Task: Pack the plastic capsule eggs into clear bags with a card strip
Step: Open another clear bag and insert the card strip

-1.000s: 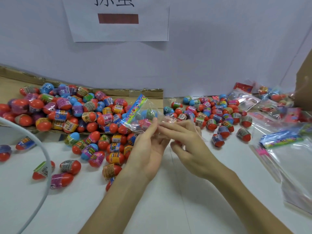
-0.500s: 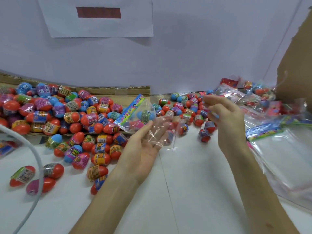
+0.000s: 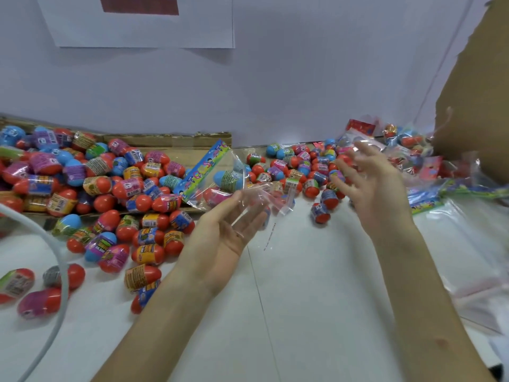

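My left hand [image 3: 223, 238] is palm up and pinches the open mouth of a clear bag [image 3: 220, 186]. Inside the bag are a blue-topped capsule egg [image 3: 228, 179], a pink and red one, and a colourful card strip [image 3: 205, 170]. My right hand [image 3: 377, 188] hovers to the right with fingers spread and nothing in it, over a scatter of loose capsule eggs [image 3: 303, 172]. A bigger pile of eggs [image 3: 91, 183] lies to the left on flattened cardboard.
Filled bags [image 3: 407, 144] are heaped at the back right beside a brown cardboard box [image 3: 479, 100]. Flat clear bags [image 3: 473, 244] and more card strips [image 3: 429, 202] lie at the right. A white tube [image 3: 55, 252] arcs at the left. A paper sheet hangs on the wall.
My right hand let go of the bag mouth and moved right and up over the loose eggs. My left hand still holds the bag. The camera turned a little right.
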{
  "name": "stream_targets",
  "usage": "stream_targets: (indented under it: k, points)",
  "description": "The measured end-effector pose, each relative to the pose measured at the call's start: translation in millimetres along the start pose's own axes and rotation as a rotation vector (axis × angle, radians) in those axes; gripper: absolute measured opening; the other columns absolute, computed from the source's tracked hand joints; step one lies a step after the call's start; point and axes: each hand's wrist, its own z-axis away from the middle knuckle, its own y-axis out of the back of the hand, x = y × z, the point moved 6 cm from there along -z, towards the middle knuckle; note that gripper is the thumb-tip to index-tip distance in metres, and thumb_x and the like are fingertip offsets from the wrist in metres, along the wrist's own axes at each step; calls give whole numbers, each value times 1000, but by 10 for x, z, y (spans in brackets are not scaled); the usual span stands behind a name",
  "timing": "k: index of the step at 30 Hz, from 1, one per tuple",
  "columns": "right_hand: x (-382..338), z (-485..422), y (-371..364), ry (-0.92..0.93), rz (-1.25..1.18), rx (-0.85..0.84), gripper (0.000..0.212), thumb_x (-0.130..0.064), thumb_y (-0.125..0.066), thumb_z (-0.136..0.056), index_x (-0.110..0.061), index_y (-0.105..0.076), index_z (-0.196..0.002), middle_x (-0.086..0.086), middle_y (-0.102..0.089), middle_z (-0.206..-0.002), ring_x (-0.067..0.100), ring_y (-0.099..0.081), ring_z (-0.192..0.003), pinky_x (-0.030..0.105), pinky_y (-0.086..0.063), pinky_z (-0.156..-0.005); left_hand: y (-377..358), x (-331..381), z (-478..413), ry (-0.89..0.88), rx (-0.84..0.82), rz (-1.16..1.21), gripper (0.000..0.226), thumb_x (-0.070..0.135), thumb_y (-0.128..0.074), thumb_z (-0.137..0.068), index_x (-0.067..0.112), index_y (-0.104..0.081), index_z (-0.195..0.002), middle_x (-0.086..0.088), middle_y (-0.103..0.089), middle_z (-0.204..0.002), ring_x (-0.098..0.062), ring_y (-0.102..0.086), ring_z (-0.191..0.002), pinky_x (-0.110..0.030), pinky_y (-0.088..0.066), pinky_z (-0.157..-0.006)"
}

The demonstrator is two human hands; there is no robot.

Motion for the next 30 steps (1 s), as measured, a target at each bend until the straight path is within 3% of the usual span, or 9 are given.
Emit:
stream_targets:
  k: [4,7,10,14,16,18,25,28,30]
  points:
    - [49,9,-72,136,426,30,33,-8,-62,-92,-23,-70,-121,-3,-70,-120,12,-66,-112,28,-52,-88,-1,11,-5,-12,-27,-32,21,20,-68,-78,10,-84,-85,-10,-80,-104,-22,-79,-91,-30,-64,-71]
    - [82,18,-132,163,527,-33,28,-8,-60,-93,-22,-71,-114,-1,-73,-110,18,-71,-102,34,-57,-84,30,30,-18,-19,-6,-26,19,18,-68,-79,8,-84,-84,-11,-79,-102,-24,-79,-91,-31,-64,-72]
    - [129,-3,-138,234,747,-39,20,-12,-62,-95,-23,-76,-106,-5,-74,-105,14,-70,-99,29,-55,-81,55,45,-25,-23,9,-9,16,14,-69,-78,8,-84,-81,-13,-79,-101,-24,-79,-88,-31,-65,-71]
    - [211,-38,-69,183,1016,-136,6,-25,-76,-90,-30,-74,-92,-5,-71,-93,13,-66,-85,23,-47,-62,86,63,-42,-34,14,-33,21,15,-70,-77,4,-83,-90,-14,-79,-106,-23,-79,-91,-30,-64,-71]
    - [268,-28,-41,88,1145,-266,17,-37,-85,-79,-32,-73,-91,-4,-67,-91,14,-63,-81,30,-50,-68,105,81,-59,-60,18,-44,28,16,-68,-83,0,-79,-104,-15,-78,-112,-24,-78,-95,-31,-64,-74]
    - [315,-15,-29,34,1307,-343,32,-40,-90,-72,-34,-72,-97,-4,-64,-99,17,-63,-86,36,-51,-79,123,102,-66,-79,20,-34,24,16,-62,-94,2,-79,-105,-14,-78,-113,-25,-78,-98,-32,-64,-77]
    - [283,26,-68,46,1461,-373,41,-39,-90,-72,-32,-68,-106,-4,-60,-102,20,-61,-90,35,-50,-79,146,93,-99,-51,35,42,31,23,-56,-104,11,-82,-93,-15,-78,-112,-28,-77,-101,-36,-65,-81]
    - [259,27,-19,23,1469,-377,28,-36,-87,-76,-29,-72,-99,-3,-66,-88,14,-64,-79,30,-47,-68,163,104,-99,-38,55,31,24,27,-57,-103,9,-71,-108,-17,-76,-119,-29,-76,-106,-40,-63,-88]
    - [158,30,-73,147,1310,-334,13,-31,-83,-81,-27,-77,-92,-7,-71,-73,7,-68,-68,30,-52,-68,177,108,-107,-29,67,42,23,28,-57,-103,10,-70,-110,-17,-75,-121,-30,-75,-109,-42,-59,-93]
